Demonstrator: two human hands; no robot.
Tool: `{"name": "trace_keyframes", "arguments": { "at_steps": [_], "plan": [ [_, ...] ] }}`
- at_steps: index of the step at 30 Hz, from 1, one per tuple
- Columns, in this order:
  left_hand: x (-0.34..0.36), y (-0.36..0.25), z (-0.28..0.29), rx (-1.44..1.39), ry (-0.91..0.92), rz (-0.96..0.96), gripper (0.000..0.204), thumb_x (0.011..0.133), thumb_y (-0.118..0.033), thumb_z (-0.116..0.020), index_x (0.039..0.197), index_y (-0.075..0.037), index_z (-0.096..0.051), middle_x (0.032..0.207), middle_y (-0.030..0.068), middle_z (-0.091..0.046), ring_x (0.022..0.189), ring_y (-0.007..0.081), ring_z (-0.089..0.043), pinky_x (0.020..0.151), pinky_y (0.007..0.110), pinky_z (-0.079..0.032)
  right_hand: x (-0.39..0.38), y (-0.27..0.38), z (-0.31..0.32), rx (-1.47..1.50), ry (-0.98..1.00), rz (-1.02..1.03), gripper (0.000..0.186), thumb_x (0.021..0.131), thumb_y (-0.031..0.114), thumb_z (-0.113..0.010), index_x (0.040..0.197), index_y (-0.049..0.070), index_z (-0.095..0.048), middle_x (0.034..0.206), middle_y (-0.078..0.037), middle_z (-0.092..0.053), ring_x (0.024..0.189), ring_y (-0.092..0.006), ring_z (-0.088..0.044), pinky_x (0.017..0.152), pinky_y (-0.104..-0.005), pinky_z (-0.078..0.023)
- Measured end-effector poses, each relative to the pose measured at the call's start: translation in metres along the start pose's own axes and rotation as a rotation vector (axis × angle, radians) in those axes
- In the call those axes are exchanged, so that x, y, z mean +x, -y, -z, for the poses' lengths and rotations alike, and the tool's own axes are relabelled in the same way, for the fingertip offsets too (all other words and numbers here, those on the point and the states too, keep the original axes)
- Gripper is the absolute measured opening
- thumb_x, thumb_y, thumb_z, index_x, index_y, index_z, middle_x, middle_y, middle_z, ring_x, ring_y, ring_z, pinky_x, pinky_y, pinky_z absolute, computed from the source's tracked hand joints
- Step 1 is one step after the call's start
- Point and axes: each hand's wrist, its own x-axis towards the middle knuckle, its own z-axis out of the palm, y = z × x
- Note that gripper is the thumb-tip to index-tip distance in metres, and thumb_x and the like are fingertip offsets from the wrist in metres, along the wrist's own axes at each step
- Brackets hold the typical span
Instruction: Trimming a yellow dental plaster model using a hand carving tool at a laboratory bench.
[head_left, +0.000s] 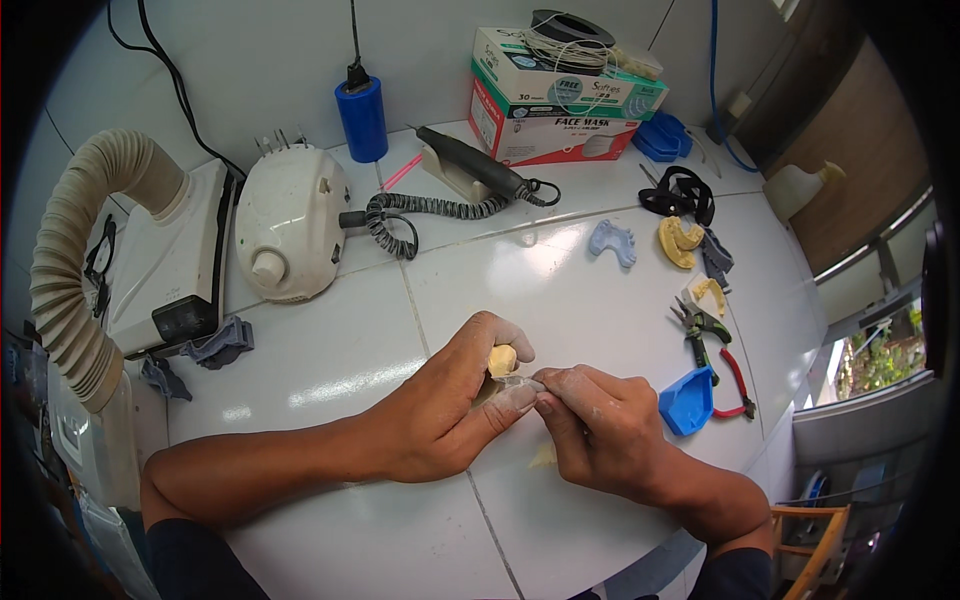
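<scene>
Over the middle of the white tiled table, my left hand (440,410) is closed around a small yellow plaster dental cast (502,359). Part of the cast shows between thumb and forefinger; the palm and fingers hide the rest. My right hand (615,430) meets it from the right, thumb and fingers pinched together at the left thumb's tip. A small greyish, partly see-through piece (514,381) lies between the two hands against the cast. What the right fingertips pinch is hidden. Pale dust coats the fingers of both hands.
A ribbed hose (75,260), white control box (290,225) and black handpiece (470,160) on its stand line the back left. Mask boxes (565,110) stand behind. Rightward lie a blue impression (612,243), yellow casts (680,242), pliers (700,335) and a blue tray (687,401).
</scene>
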Motion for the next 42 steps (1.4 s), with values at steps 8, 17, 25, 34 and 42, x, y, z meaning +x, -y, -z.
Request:
{"name": "trace_keyframes", "arguments": {
  "at_steps": [8, 17, 25, 34, 42],
  "plan": [
    [0.0011, 0.0023, 0.0003, -0.021, 0.004, 0.005, 0.024, 0.116, -0.02, -0.06, 0.132, -0.006, -0.047, 0.113, 0.0071, -0.053, 0.1, 0.0144, -0.053, 0.09, 0.034, -0.047, 0.0009, 0.0006, -0.0012, 0.002, -0.024, -0.011, 0.014, 0.1, 0.004, -0.078, 0.112, -0.001, -0.074, 0.078, -0.012, -0.069, 0.055, -0.0291, -0.066, 0.049, -0.0394, -0.051],
    [0.0023, 0.001, -0.0015, -0.035, -0.047, 0.024, 0.026, 0.113, -0.024, -0.064, 0.124, -0.002, -0.053, 0.111, 0.0155, -0.055, 0.099, 0.0245, -0.057, 0.089, 0.04, -0.049, 0.0004, 0.0014, -0.0016, -0.017, -0.038, -0.022, 0.015, 0.1, 0.004, -0.078, 0.113, -0.001, -0.074, 0.077, -0.012, -0.069, 0.054, -0.0289, -0.065, 0.048, -0.0397, -0.05],
    [0.0019, 0.0003, -0.0012, -0.009, -0.056, -0.016, 0.025, 0.112, -0.022, -0.066, 0.122, -0.002, -0.054, 0.11, 0.0152, -0.056, 0.098, 0.0238, -0.058, 0.087, 0.039, -0.049, 0.0008, 0.0009, 0.0001, 0.016, -0.009, -0.022, 0.014, 0.1, 0.005, -0.078, 0.113, -0.001, -0.074, 0.077, -0.012, -0.068, 0.054, -0.0286, -0.065, 0.049, -0.0399, -0.051],
    [0.0028, 0.0073, -0.0007, 0.051, -0.05, -0.078, 0.028, 0.115, -0.025, -0.064, 0.13, -0.005, -0.051, 0.109, 0.0068, -0.055, 0.093, 0.013, -0.054, 0.082, 0.032, -0.047, 0.001, 0.0022, 0.0003, -0.019, -0.027, -0.035, 0.013, 0.099, 0.006, -0.079, 0.111, 0.0, -0.075, 0.075, -0.01, -0.067, 0.053, -0.0268, -0.064, 0.047, -0.0393, -0.049],
    [-0.0004, 0.0024, -0.0021, -0.015, -0.032, 0.02, 0.04, 0.115, -0.021, -0.06, 0.147, -0.003, -0.045, 0.117, 0.0095, -0.053, 0.099, 0.0142, -0.059, 0.088, 0.034, -0.052, 0.0006, -0.0003, 0.0012, -0.092, -0.004, -0.004, 0.013, 0.097, 0.007, -0.08, 0.108, 0.002, -0.076, 0.075, -0.009, -0.067, 0.052, -0.0265, -0.063, 0.046, -0.0392, -0.048]
  ]
}}
